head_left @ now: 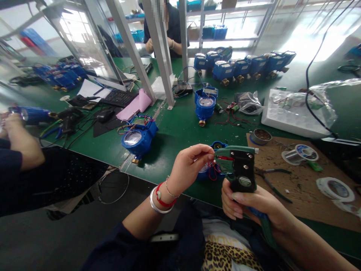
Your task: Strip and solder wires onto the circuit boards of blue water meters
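Note:
My right hand (251, 203) is wrapped round the handles of a green and black wire stripper (241, 169), held up above the table's front edge. At the stripper's jaws, the fingertips of my left hand (190, 165) are pinched on a thin wire, mostly hidden by the fingers. Behind both hands lies a blue water meter (218, 145), largely covered, with loose red wires (214, 171) by it. To the left, another blue meter (138, 139) has its wired box uncovered. A third blue meter (205, 105) stands farther back.
Cutting pliers (272, 177), a solder spool (300, 154), a tape roll (335, 189) and a small tin (261, 136) are on a brown board at right. Behind it sits a white foam tray (290, 120). Metal posts (158, 49) rise mid-table. Co-workers are at left and across the table.

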The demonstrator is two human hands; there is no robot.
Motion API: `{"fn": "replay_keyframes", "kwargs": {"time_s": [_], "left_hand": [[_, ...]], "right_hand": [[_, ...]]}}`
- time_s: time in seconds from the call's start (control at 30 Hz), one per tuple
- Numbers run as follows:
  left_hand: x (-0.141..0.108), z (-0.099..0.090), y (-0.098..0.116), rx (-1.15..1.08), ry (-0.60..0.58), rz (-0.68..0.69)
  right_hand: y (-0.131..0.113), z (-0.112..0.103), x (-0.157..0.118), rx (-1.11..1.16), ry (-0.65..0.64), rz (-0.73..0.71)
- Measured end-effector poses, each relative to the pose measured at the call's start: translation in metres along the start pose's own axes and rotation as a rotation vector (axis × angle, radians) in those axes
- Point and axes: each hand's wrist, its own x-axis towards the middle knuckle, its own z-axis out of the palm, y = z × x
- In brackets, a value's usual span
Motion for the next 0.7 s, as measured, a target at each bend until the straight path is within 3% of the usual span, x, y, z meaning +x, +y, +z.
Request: {"fn": "replay_keyframes", "kwargs": {"time_s": [0.57, 0.7], "left_hand": [[-0.0003, 0.0, -0.0012, -0.037, -0.008, -0.013], [-0.0005, 0.0006, -0.0009, -0.11, -0.033, -0.056]], "right_hand": [[0.004, -0.004, 0.0007, 0.032, -0.016, -0.005], [0.0028, -0.0056, -0.0022, 0.007, -0.076, -0.05]]}}
